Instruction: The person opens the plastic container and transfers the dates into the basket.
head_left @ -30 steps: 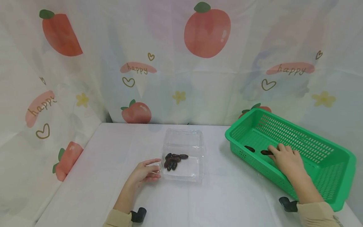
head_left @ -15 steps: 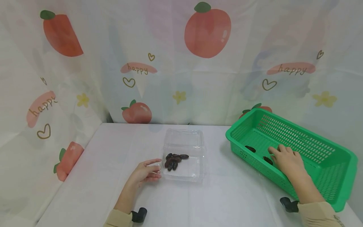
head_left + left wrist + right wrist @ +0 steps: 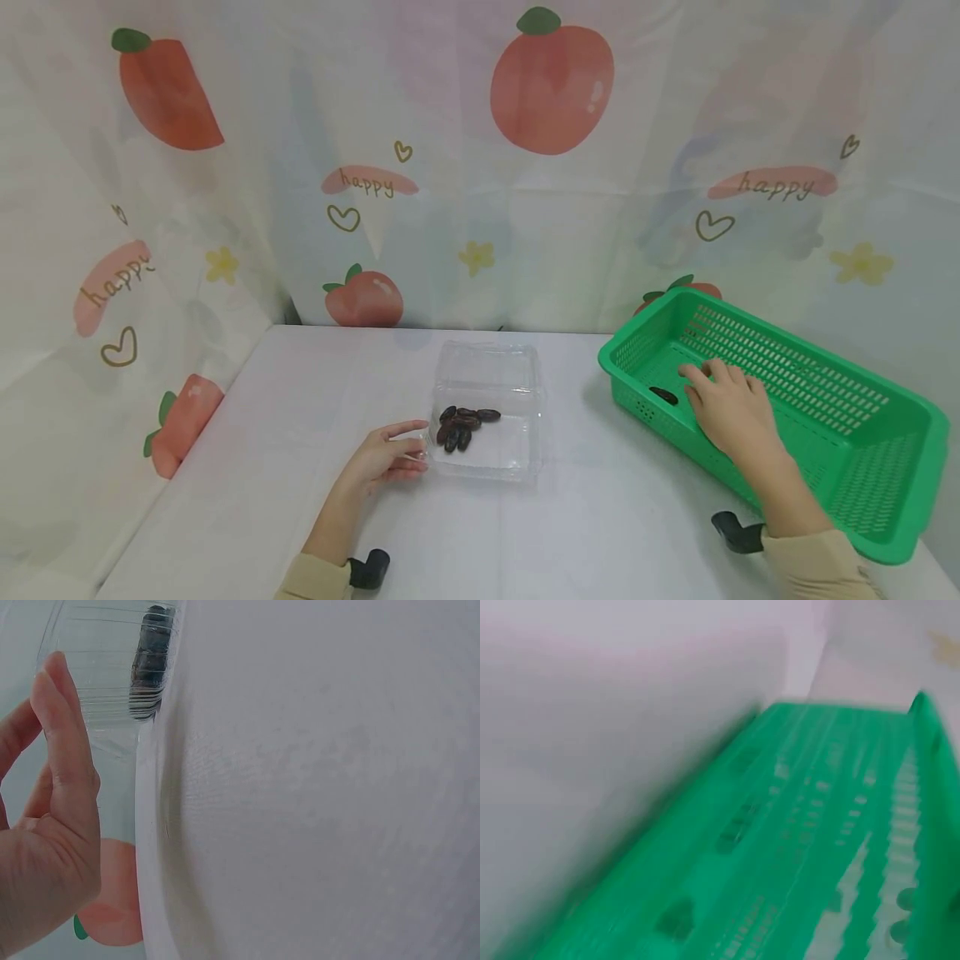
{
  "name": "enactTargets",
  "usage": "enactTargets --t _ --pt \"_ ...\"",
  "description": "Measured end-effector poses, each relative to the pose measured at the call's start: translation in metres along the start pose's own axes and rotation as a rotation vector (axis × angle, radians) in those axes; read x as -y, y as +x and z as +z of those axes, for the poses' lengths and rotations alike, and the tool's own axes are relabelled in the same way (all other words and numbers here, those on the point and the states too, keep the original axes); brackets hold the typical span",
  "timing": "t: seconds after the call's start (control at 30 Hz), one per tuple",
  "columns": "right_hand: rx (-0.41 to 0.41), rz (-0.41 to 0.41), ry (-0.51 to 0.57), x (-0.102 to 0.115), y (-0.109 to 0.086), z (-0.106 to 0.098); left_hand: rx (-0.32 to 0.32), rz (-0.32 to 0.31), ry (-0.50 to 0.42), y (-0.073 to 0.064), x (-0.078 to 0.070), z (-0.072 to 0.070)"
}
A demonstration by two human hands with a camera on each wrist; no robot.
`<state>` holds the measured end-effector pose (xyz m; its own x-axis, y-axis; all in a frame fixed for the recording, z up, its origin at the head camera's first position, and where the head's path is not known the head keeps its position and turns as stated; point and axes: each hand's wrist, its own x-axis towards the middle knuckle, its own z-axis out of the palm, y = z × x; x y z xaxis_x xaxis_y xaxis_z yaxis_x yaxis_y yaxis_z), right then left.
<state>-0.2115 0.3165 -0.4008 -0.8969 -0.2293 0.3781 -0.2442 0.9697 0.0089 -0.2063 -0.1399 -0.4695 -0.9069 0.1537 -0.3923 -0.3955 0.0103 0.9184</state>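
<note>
My left hand [image 3: 386, 457] is at the left side of a clear plastic clamshell box [image 3: 517, 446], its fingers touching the wall. In the left wrist view, straight fingers [image 3: 66, 750] lie along the ribbed plastic. Several dark brown dates [image 3: 467, 422] sit in a cluster in the box's left part, and its lid stands raised at the back. Over the green basket [image 3: 840, 367] hovers my right hand [image 3: 727, 412], fingers spread loosely and holding nothing visible. One date [image 3: 663, 395] lies on the basket floor just left of the fingertips; the hand covers the spot to its right.
A white-covered table [image 3: 570, 533] carries the box and the basket. Behind it hangs a fruit-printed curtain [image 3: 551, 250]. The basket has high slotted walls; the right wrist view shows its side [image 3: 780, 817] blurred.
My right hand let go of a date inside the basket, then moved left toward the other date and now covers where the released one lay. The left hand and box have stayed put.
</note>
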Motion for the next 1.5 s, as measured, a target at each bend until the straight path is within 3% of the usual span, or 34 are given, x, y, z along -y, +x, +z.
enactTargets --t 0.23,0.33,0.6,0.83,1.1,1.5 --pt "-0.160 -0.135 0.038 0.044 0.018 0.008 -0.014 0.001 0.006 0.001 0.002 -0.001" --pt "-0.173 -0.177 0.051 0.063 0.024 0.016 -0.012 0.000 0.003 0.001 0.002 -0.001" --pt "-0.086 -0.239 0.089 0.113 0.035 0.039 -0.006 0.008 0.017 0.000 0.002 -0.001" --pt "-0.069 -0.375 0.141 0.148 0.042 0.057 -0.014 0.000 0.017 0.000 0.000 0.000" --pt "-0.055 -0.492 0.165 0.176 0.047 0.073 -0.013 0.007 0.020 -0.001 -0.001 0.000" --pt "0.002 -0.622 0.096 0.203 0.055 0.087 -0.015 -0.001 -0.001 0.000 0.000 0.000"
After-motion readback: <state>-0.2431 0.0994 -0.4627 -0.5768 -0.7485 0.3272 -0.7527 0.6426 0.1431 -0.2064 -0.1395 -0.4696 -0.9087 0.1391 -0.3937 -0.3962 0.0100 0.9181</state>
